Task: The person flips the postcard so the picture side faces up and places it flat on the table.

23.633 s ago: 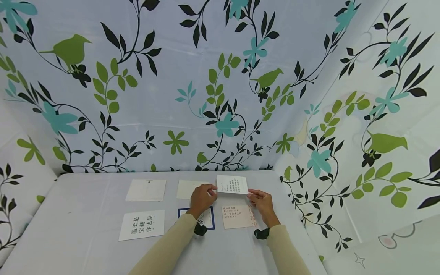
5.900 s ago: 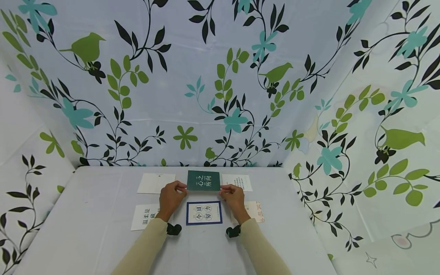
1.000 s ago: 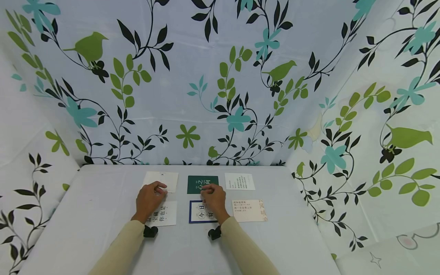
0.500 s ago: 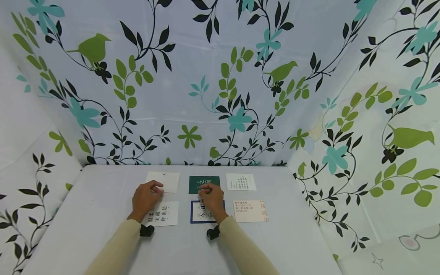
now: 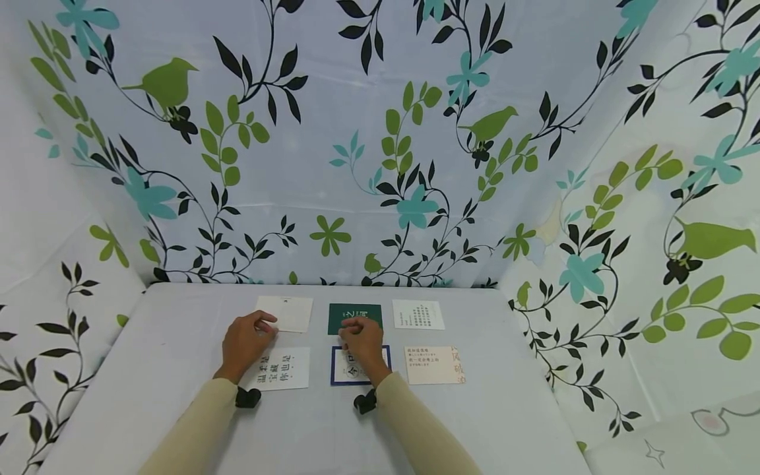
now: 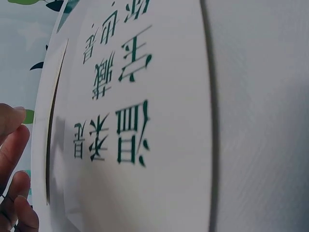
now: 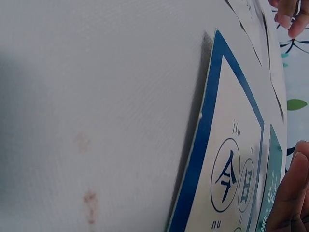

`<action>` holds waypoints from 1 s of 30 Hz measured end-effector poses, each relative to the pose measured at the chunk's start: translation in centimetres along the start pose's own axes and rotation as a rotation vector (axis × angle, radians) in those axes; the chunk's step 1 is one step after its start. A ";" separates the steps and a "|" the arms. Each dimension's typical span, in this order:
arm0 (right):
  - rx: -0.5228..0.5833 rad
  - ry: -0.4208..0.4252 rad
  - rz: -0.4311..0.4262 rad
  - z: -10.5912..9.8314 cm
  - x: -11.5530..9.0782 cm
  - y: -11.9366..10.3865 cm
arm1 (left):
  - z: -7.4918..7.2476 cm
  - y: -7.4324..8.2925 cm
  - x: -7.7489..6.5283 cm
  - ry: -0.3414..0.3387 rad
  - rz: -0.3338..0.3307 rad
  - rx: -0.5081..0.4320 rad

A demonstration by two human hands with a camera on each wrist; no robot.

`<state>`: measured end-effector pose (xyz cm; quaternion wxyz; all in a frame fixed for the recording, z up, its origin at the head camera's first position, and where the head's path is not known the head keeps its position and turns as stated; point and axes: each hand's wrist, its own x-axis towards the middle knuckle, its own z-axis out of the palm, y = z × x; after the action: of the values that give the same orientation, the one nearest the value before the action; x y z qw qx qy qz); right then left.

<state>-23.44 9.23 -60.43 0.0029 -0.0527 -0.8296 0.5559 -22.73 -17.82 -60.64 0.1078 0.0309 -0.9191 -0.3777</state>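
My left hand (image 5: 246, 340) hovers over the left pair of cards, fingers loosely curled and holding nothing. Under it lies a white card with large dark green characters (image 5: 285, 369); a nearly blank cream card (image 5: 293, 315) lies behind. My right hand (image 5: 363, 344) is over the middle pair, also without anything in its fingers. It partly hides a dark green card (image 5: 356, 313) and a blue-bordered card (image 5: 343, 379). In the left wrist view the fingertips (image 6: 14, 145) stand apart from the cards. The right wrist view shows the blue-bordered card (image 7: 231, 145) flat beside the fingers.
To the right lie a white card with small printed text (image 5: 418, 315) and a pale pink card with reddish text (image 5: 435, 365). All the cards form two rows on the white-covered table (image 5: 309, 435). A leaf-and-bird patterned cloth (image 5: 332, 165) hangs behind.
Earlier both hands held the white text card, later the green card, which now lies released at back middle where a cream card showed before. Lately both hands drifted slightly left.
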 end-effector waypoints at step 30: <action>0.038 -0.065 0.036 2.9 0.7 -1.3 | -1.7 -2.7 0.6 0.024 -0.055 0.014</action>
<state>-24.44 6.17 -60.36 -0.0329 -0.0495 -0.8174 0.5729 -23.02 -21.01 -61.21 0.1081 0.0614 -0.9192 -0.3737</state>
